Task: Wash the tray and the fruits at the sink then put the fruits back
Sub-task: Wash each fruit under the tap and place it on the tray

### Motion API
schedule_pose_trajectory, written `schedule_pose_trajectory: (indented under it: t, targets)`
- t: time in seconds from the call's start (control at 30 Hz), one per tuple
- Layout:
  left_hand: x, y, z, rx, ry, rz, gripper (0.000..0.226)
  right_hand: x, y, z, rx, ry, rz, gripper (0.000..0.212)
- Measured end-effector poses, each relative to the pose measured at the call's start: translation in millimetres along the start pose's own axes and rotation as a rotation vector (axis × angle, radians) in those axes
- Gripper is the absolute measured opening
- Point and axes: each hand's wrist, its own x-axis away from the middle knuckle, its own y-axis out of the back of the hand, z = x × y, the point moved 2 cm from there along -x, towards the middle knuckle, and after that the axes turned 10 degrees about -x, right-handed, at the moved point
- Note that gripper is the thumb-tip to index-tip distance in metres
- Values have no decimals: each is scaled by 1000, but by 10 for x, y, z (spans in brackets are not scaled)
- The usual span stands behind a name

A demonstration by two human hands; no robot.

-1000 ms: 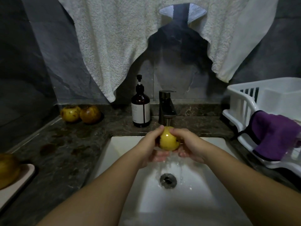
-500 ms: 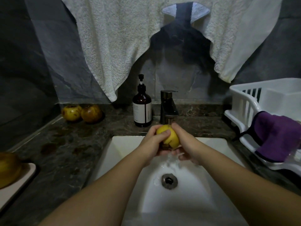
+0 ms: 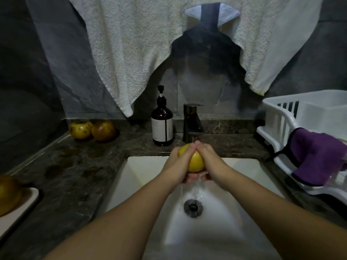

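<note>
A yellow fruit [image 3: 195, 162] is cupped between both my hands under the dark faucet [image 3: 192, 122], over the white sink [image 3: 146, 177]. My left hand [image 3: 175, 166] wraps its left side and my right hand [image 3: 210, 162] its right side, fingertips meeting on top. Water runs off below toward the drain [image 3: 193, 207]. Two brownish fruits [image 3: 92, 129] sit at the back left of the counter. A pale tray [image 3: 20, 205] at the left edge carries another fruit [image 3: 8, 194].
A brown pump soap bottle [image 3: 162, 122] stands left of the faucet. A white dish rack [image 3: 300, 128] with a purple cloth [image 3: 319, 154] draped over it fills the right counter. White towels [image 3: 131, 49] hang above the sink.
My hands have turned the yellow fruit under the water and lifted it closer to the faucet spout; my fingertips now meet over its top.
</note>
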Motion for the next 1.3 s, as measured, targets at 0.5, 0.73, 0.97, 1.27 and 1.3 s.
schedule_pose_trajectory:
  t: [0.5,0.73,0.97,1.27,1.3]
  targets:
    - [-9,40,-10,-9,22,-10,52,24,-27,-5,117,-10,-2,48]
    - [40,23,-37,202,159,240,51,78,98,60,105,102,88,21]
    - [45,137,-32,207,198,212,67,98,280,548,253,385,-140,33]
    - [60,126,-160,257,283,257,73,72,187,1173,734,610,11,46]
    - [70,132,-152,258,282,265,76,63,176,1156,760,593,14,47]
